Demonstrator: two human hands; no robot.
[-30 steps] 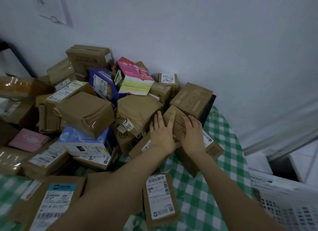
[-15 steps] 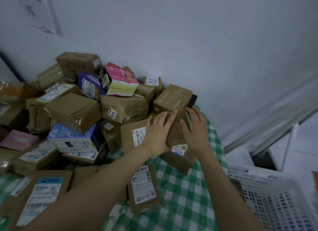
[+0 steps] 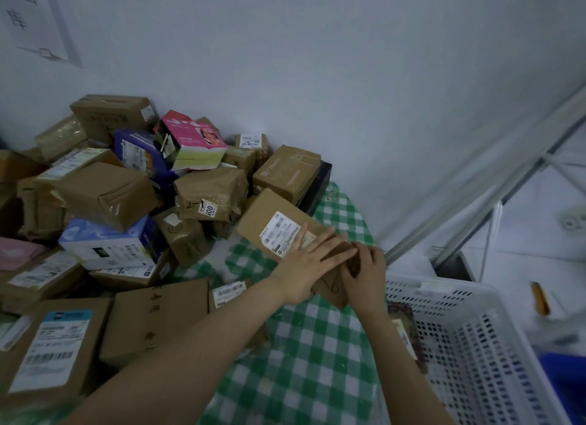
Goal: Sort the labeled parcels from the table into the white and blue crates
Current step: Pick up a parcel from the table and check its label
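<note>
Checked table [image 3: 317, 345], parcel heap [image 3: 107, 193] at left; white crate [image 3: 475, 345] at its right edge. I see the small brown parcel [image 3: 333, 286] over the table's right side, near the crate. On it the left hand [image 3: 304, 266] lies flat, fingers straight; the right hand [image 3: 364, 272] curls round its right end.

Bare checked cloth [image 3: 314, 355] lies open between the parcel heap [image 3: 133, 196] and white crate [image 3: 475, 345].

Bare left hand [image 3: 302, 266], bare right hand [image 3: 364, 274], unsleeved forearms [image 3: 190, 345]
</note>
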